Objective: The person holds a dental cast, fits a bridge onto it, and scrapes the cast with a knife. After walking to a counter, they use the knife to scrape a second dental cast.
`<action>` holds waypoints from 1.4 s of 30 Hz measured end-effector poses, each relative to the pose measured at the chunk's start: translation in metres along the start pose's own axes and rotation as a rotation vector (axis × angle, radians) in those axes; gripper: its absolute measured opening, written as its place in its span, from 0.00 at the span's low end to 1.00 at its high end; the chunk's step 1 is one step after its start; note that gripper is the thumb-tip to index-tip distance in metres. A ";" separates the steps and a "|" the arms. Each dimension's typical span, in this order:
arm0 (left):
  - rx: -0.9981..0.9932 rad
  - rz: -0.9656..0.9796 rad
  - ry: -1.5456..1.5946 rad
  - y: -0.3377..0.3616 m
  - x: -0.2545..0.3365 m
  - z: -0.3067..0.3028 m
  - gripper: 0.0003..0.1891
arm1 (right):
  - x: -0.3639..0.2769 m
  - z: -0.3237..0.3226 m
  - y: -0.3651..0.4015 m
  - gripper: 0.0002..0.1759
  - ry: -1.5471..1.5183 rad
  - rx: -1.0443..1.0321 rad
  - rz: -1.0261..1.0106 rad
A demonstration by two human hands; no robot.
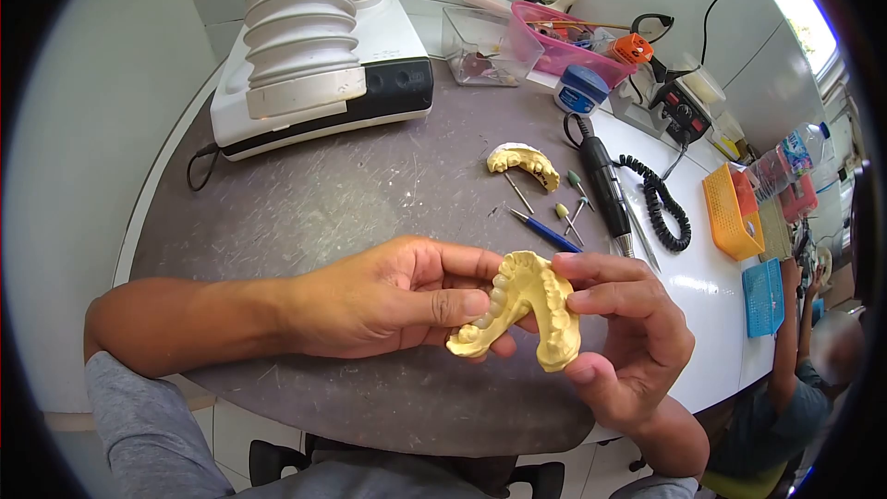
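A yellow plaster dental model [557, 314], horseshoe-shaped, is held up above the grey work surface between both hands. Whitish teeth [497, 303] line its left side. My left hand [393, 300] pinches that side, thumb on the teeth and fingers behind. My right hand [642, 323] grips the opposite side, fingertips on the outer edge and thumb near the lower end. Beyond the hands lies a smaller plaster piece [524, 162]. Close to it are a blue pen-like tool [547, 229] and several grinding burs [562, 211].
A black handpiece [605, 180] with a coiled cord [667, 212] rests at right. A white extraction unit with a ribbed hose [300, 28] stands at back left. Behind are a pink basket [591, 63] and blue-lidded jar [582, 88]. Orange [733, 212] and blue baskets [763, 298] line the right; another person sits there.
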State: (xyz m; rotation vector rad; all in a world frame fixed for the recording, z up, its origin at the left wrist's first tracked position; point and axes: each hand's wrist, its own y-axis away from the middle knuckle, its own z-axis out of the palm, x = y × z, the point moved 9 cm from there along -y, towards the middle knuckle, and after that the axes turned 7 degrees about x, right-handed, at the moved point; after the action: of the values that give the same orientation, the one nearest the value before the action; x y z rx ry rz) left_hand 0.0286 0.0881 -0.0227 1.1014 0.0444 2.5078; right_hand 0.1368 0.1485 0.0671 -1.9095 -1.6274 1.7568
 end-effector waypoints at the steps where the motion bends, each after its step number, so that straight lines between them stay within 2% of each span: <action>1: -0.006 0.010 -0.004 0.000 0.000 0.000 0.25 | 0.000 0.000 0.000 0.21 0.000 -0.001 -0.001; 3: -0.013 0.022 -0.009 0.000 0.001 0.000 0.25 | -0.004 0.001 0.000 0.22 0.037 -0.023 -0.061; 8: -0.027 0.007 0.062 0.000 -0.001 -0.002 0.24 | -0.005 0.002 0.000 0.23 0.034 -0.029 -0.073; 21: -0.014 0.025 0.005 0.002 0.000 0.001 0.20 | -0.012 0.006 0.000 0.23 0.026 -0.065 -0.124; 27: 0.040 0.021 -0.049 0.003 0.001 -0.002 0.20 | -0.014 0.007 0.001 0.23 0.031 -0.102 -0.146; 31: 0.126 0.121 -0.070 0.003 0.012 -0.011 0.20 | -0.008 0.005 -0.002 0.23 0.096 -0.098 -0.149; 34: 0.201 0.159 -0.065 0.004 0.016 -0.016 0.21 | 0.020 0.002 0.003 0.23 -0.102 -0.022 0.211; 35: 0.246 0.159 -0.064 0.005 0.017 -0.018 0.22 | 0.020 0.003 0.003 0.23 -0.101 -0.022 0.210; 38: 0.272 0.146 -0.004 0.005 0.019 -0.016 0.24 | 0.044 0.003 0.010 0.17 -0.146 -0.003 0.461; 42: 0.263 0.203 -0.059 0.004 0.022 -0.013 0.24 | 0.056 0.006 0.010 0.15 -0.211 0.019 0.583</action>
State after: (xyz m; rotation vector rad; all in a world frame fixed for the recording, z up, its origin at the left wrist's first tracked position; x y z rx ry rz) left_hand 0.0047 0.0938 -0.0157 1.3427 0.2656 2.7044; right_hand 0.1263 0.1806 0.0212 -2.4348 -1.1560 2.2262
